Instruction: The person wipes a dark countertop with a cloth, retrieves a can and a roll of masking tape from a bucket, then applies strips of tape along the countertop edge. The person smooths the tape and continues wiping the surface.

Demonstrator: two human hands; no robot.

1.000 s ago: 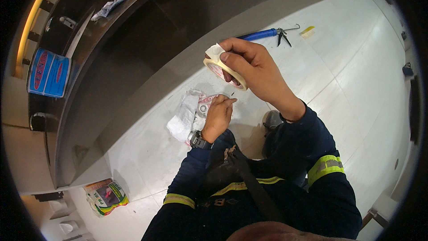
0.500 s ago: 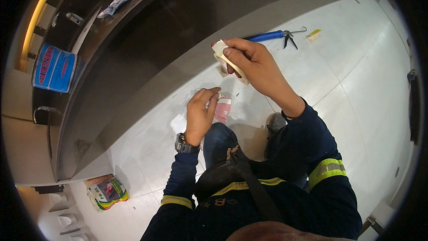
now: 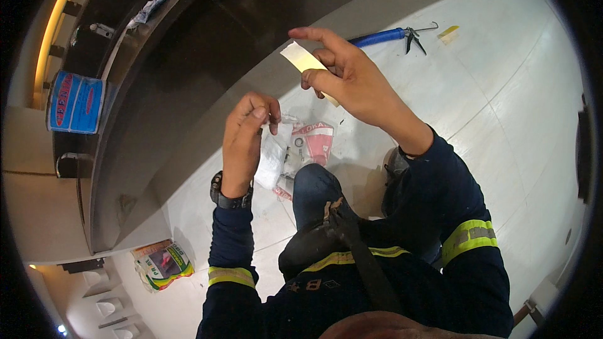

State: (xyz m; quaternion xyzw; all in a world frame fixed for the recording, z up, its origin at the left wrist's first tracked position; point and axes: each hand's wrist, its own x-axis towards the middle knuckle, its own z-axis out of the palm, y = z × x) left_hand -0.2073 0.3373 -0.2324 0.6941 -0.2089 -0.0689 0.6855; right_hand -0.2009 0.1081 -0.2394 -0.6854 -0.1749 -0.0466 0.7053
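A: What does the roll of tape (image 3: 301, 59) look like?
B: A pale cream-yellow band, whiter toward its upper-left end, where the edge looks a little uneven.
A: Which way is it turned?
B: Nearly edge-on to the view, so it reads as a slanting strip, running from upper left down to lower right. The hole in the middle can't be made out.
A: And where is it?
B: Up in the air, in the right hand (image 3: 358, 81). The thumb (image 3: 321, 81) lies across the near face, covering part of it, and the lower end shows just below.
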